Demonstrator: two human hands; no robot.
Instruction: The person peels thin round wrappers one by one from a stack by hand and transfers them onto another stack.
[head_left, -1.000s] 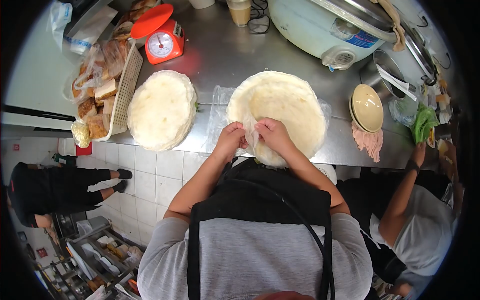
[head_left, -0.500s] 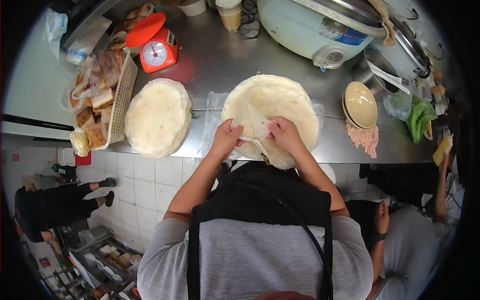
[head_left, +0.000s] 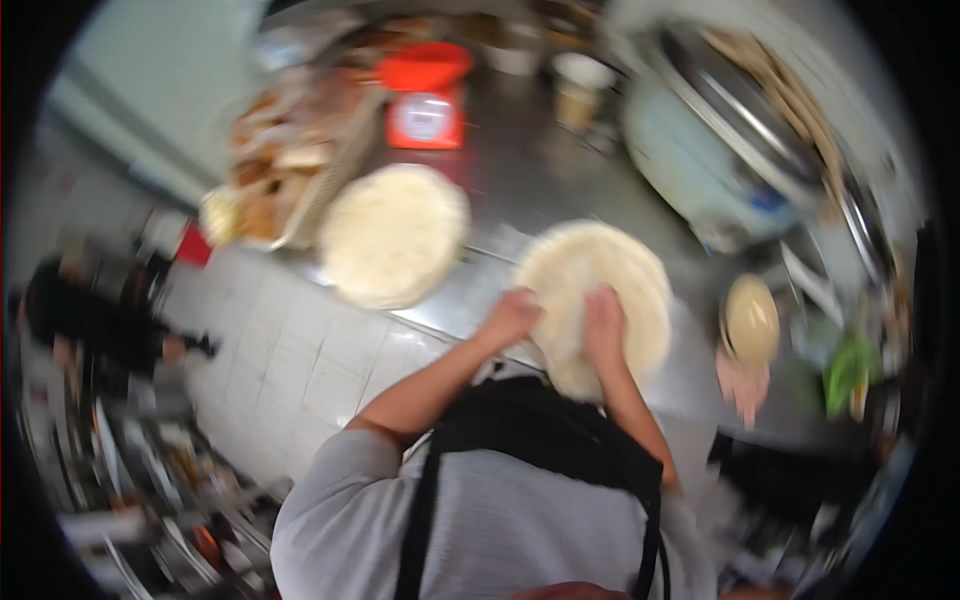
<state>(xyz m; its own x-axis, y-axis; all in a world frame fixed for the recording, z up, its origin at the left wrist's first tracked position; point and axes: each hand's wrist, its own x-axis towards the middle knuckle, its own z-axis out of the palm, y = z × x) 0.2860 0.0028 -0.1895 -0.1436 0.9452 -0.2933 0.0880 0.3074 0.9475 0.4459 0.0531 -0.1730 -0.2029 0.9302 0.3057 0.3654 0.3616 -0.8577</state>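
A stack of thin round dough sheets lies in front of me, pale and floppy, with its near edge drooping over the counter's edge. My left hand is closed at the stack's left edge, seemingly on the rim of a dough sheet. On the near middle of the stack is my right hand, its fingers toward the far side; motion blur hides whether they grip. A paler raised strip runs between the hands. A second round stack sits to the left, touched by neither hand.
A basket of brown bread-like chunks and a red scale stand at left. A cup is at the back. Right are a large lidded cooker, a beige bowl, pink cloth and green leaves. Another person stands far left.
The view has swung and blurred, so the counter appears tilted. The pale triangular flap between my hands no longer shows clearly. My right hand now points more upright over the stack.
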